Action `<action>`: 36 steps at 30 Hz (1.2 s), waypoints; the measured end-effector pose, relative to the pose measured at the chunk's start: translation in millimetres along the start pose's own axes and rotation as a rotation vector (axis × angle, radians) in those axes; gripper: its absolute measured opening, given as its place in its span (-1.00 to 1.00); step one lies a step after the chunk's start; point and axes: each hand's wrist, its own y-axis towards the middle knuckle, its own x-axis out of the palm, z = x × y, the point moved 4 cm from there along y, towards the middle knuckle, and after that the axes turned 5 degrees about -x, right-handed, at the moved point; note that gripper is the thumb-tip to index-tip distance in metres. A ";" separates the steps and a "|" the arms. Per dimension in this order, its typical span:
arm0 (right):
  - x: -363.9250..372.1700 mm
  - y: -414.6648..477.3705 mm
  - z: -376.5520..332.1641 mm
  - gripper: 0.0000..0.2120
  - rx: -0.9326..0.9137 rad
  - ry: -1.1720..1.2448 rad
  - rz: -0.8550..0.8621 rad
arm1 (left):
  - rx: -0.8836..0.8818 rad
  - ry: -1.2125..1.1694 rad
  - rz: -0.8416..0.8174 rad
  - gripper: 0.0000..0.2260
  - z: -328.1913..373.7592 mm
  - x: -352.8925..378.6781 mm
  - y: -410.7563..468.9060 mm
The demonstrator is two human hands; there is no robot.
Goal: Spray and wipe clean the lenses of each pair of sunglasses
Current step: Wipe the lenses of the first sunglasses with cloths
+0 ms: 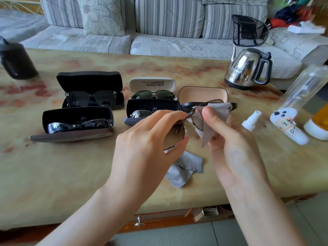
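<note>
The left hand (150, 139) gripped the sunglasses (196, 120) while the right hand (232, 142) pinched a cloth (219, 112) on one lens; four cased pairs (92, 100) around eleven o'clock seemingly awaited cleaning.

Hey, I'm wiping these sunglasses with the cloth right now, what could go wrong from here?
1. Your left hand covers one lens of the sunglasses, so its fingers may smudge it again.
2. Your right hand pinches the cloth over the other, thin-rimmed lens; squeezing hard might bend the rim.
3. The spray bottle sits close to that hand and could get knocked.
</note>
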 end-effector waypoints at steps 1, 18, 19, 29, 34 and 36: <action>-2.4 3.0 -0.5 -0.88 -0.002 -0.005 0.020 | -0.003 -0.005 -0.004 -0.70 0.7 0.3 0.2; 2.8 -5.5 4.2 -0.85 0.036 0.040 -0.032 | -0.021 -0.022 0.047 -0.72 -3.4 -3.8 3.7; 1.9 -5.4 6.3 -0.81 0.044 0.002 -0.011 | -0.022 -0.023 0.047 -0.71 -3.4 -3.6 3.6; -1.6 -0.7 6.1 -0.76 0.046 -0.096 -0.057 | -0.050 -0.069 -0.007 -0.73 -9.2 -4.7 6.0; -14.6 13.0 -3.5 -0.67 0.017 -0.092 -0.029 | -0.048 -0.082 -0.055 -0.70 -13.1 -3.9 8.9; -18.2 16.6 -5.2 -0.58 0.003 -0.070 -0.011 | -0.046 -0.094 -0.082 -0.70 -14.5 -3.1 9.4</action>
